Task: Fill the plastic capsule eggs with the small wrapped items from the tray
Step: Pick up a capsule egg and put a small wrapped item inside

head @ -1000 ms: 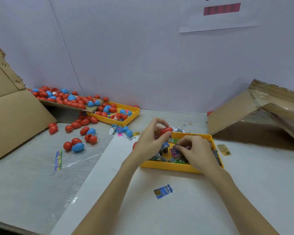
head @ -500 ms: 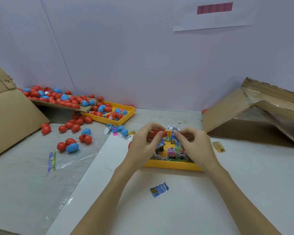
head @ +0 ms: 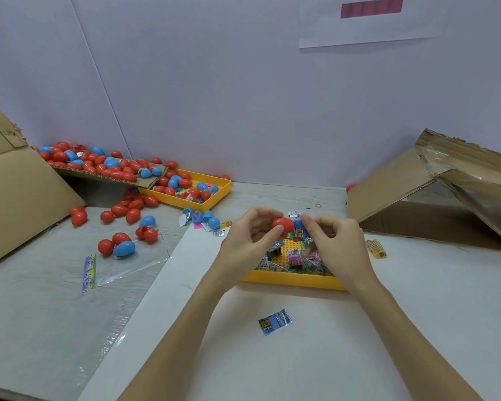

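Hands (head: 252,241) (head: 334,244) above one tray (head: 289,280): left pinching one red egg (head: 282,224), right one blue packet (head: 299,230).

The left hand (head: 250,241) and right hand (head: 340,244) are bare. Both forearms are uncovered up to the frame's edge. Fingernails are short and plain.

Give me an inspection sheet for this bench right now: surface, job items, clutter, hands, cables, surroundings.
Surface: pale table, with clear plastic sheet over its left part.
Job's things: red egg half and blue packet meet between the hands, above the near yellow tray of packets; far yellow tray holds eggs.
Clutter: stray blue packet; yellow packet; loose eggs at left.
Grip: left hand pinches the egg half; right hand pinches the packet.
Cables: nothing seen.
Surroundings: cardboard flaps both sides; pale wall with a paper sign.
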Motion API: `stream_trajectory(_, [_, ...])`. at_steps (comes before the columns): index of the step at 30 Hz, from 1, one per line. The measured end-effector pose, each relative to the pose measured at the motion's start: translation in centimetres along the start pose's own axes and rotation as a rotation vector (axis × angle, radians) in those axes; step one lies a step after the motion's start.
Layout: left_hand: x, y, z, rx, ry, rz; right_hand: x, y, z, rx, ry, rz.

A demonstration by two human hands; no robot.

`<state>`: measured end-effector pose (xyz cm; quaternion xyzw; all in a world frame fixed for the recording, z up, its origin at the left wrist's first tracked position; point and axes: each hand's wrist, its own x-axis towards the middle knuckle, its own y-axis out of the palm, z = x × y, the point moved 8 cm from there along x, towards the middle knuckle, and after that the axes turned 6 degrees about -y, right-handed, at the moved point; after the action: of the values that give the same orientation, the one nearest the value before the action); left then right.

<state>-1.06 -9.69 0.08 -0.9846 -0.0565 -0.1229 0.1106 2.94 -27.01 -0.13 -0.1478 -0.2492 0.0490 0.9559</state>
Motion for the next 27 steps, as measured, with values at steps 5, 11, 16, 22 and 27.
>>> stream_trajectory(5, [-0.2, 0.4, -0.1, -0.03, -0.009, 0.025, -0.2, 0.3, 0.3, 0.077, 0.017, -0.009])
stream_trajectory(11, [0.0, -0.2, 0.2, -0.091, -0.034, -0.042, -0.4, 1.2, 0.1, 0.302, 0.095, 0.037])
stream_trajectory(16, [0.0, -0.5, 0.0, -0.12, -0.025, -0.066, -0.5, 1.4, -0.6, 0.365, 0.138, 0.002])
stream_trajectory(22, [-0.1, -0.6, -0.3, -0.101, -0.005, -0.077, -0.5, 1.4, -0.6, 0.365, 0.148, -0.02])
stream_trajectory(27, [-0.1, -0.6, -0.3, -0.099, -0.01, -0.08, -0.7, 1.4, -0.5, 0.371, 0.156, -0.028])
